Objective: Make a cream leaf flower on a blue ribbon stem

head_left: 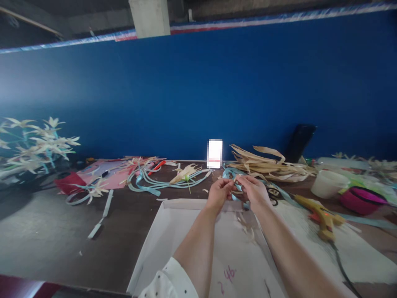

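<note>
My left hand (221, 193) and my right hand (252, 190) meet above the far edge of a shallow white box (186, 240). Their fingertips pinch a small tan piece (235, 179), mostly hidden by the fingers. Light-blue ribbon (228, 170) lies just behind and below the hands. Beyond my right hand is a heap of dry tan husks (269, 165). Black-handled scissors (273, 194) lie beside that hand, partly covered. To the left of my hands, a husk flower (186, 174) rests on a coil of pale-blue cord (164, 184).
At right, a yellow glue gun (322, 215) lies on white paper, its cord trailing forward. Behind it stand a white cup (329, 183) and a magenta pouch (362, 200). A lit screen (215, 154) stands against the blue wall. Several white flowers (43, 140) rise at far left.
</note>
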`<state>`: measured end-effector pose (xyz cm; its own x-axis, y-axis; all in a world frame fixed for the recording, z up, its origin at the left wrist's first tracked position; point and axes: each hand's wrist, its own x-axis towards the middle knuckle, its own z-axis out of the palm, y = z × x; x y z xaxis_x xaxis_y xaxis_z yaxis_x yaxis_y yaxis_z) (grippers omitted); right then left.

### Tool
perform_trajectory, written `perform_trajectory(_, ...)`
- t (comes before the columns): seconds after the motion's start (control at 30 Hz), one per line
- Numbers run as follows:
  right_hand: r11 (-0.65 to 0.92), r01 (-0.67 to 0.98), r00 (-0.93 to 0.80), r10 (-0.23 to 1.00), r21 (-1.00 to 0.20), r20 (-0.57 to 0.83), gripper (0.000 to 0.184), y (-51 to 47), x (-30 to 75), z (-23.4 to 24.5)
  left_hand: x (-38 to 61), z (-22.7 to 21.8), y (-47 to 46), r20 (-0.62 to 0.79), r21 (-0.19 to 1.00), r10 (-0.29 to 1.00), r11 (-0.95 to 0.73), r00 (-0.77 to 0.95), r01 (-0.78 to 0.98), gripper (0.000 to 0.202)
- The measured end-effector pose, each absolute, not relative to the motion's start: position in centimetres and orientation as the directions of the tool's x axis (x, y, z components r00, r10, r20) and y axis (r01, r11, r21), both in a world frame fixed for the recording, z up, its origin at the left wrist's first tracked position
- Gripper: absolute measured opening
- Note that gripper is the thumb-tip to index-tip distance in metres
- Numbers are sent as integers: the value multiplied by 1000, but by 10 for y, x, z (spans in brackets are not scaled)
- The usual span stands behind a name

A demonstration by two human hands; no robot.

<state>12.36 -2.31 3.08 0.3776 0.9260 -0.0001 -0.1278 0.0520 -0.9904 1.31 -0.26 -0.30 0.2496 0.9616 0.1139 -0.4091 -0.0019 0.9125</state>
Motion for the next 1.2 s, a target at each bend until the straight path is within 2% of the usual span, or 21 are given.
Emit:
perform_trajectory(0.33,40,-138,371,929,-990,-14,27,-27,122,37,12,-1,-4,132,908,957,-12,258,-420,33)
perform_trajectory(0.63,2,-129,327,944,-992,-40,29,-27,121,35,11,-2,-3,159,890,943,-9,292,-456,30)
perform_trajectory(0.93,-53,-200,136,987,-978,-81,35,-30,123,37,10,0,-2,107,852,950,64,292,-520,33)
perform_trajectory(1.2,-13,-107,49,999,-994,-18,30,-32,123,38,11,-1,-2,85,853,957,73,276,-517,33)
